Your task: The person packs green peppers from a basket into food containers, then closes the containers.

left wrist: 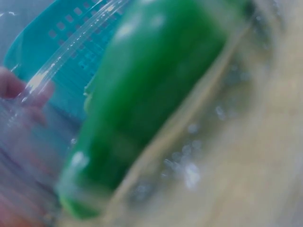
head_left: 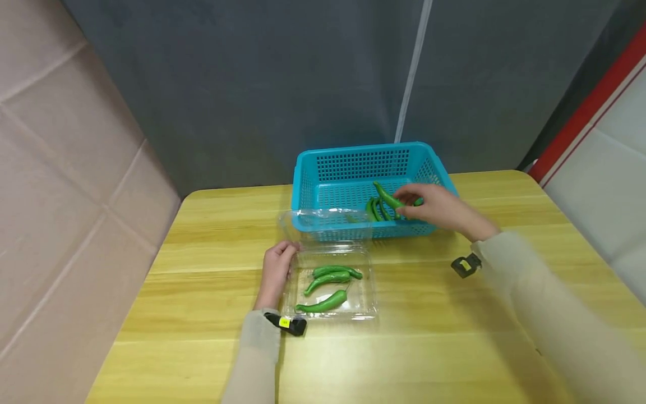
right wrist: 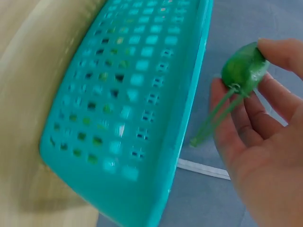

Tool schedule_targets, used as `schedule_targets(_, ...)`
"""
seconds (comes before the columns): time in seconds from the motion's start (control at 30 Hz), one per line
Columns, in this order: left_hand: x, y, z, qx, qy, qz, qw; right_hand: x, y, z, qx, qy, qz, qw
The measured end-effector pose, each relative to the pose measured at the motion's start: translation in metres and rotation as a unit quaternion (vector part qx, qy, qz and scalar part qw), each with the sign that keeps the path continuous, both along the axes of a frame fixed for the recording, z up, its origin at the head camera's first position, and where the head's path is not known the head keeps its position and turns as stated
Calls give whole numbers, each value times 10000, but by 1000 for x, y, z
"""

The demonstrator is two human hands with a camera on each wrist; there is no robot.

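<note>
My right hand (head_left: 436, 207) pinches a long green chili pepper (head_left: 387, 196) between thumb and fingers, over the right side of the blue plastic basket (head_left: 360, 148). The right wrist view shows that pepper's stem end (right wrist: 241, 71) above the rim, stem pointing down. Several more green peppers (head_left: 374, 209) lie in the basket below it. My left hand (head_left: 275, 269) grips the left edge of a clear plastic clamshell box (head_left: 365, 308), near its hinge. Spaced apart in the box lie three green peppers (head_left: 325, 303); one fills much of the left wrist view, blurred.
The box's raised clear lid (head_left: 328, 219) leans over the basket's front rim. Both stand on a wood-grain table (head_left: 202, 269). A dark grey curtain-like panel (head_left: 252, 101) rises behind the table, with pale walls (head_left: 60, 196) on either side.
</note>
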State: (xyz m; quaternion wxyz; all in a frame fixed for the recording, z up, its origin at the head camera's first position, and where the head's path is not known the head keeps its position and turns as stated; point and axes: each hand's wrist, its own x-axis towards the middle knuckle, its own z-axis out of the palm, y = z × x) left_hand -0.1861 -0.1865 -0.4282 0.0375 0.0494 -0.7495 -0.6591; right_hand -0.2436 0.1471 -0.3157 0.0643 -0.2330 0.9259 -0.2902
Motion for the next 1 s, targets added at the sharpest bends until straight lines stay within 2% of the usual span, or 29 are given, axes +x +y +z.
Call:
schedule_targets(0.3,-2,-1,2,-34,-17,-9,10000,16,-14,-7,-1019,231,-321,9940)
schedule_targets(0.53,-1,2,4,36,-66,-45,10000,27,-25,-8,-1322,513,-359,9892)
schedule_targets(0.8,-2,3,3,-89,-32,-56,9999,52,-39,-8,-2021,858,-351,9750)
schedule_targets(1.0,-1,2,3,-124,-48,-41,9999,65,-49,-10,-2269,1059,-268,9678)
